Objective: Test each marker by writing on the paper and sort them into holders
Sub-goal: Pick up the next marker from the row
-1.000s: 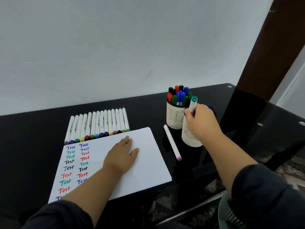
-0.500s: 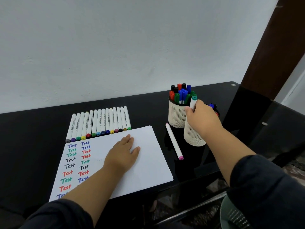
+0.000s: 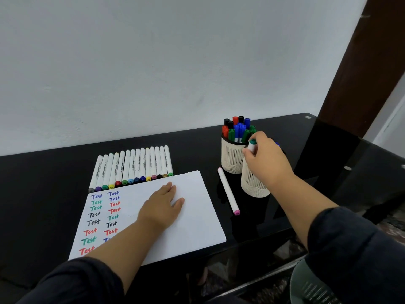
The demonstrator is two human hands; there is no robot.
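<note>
Fifteen markers [image 3: 131,167] in row on surface [image 3: 43,183], untested; pink marker [image 3: 228,191] loose. Right hand [image 3: 266,159] grips green marker [image 3: 252,147] over near holder [image 3: 252,183]. Left hand [image 3: 161,207] flat on paper [image 3: 197,205]. Far holder [image 3: 231,159] full.

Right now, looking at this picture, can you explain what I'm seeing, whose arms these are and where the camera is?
The camera sits on a person's head, looking down at their own two arms over a black glass table. The left hand lies flat on a white sheet of paper with coloured "Test" words. The right hand grips a white teal-capped marker over the nearer cream slotted holder. A farther cream holder is full of markers. A row of white markers and one white pink-tipped marker lie on the table.
</note>
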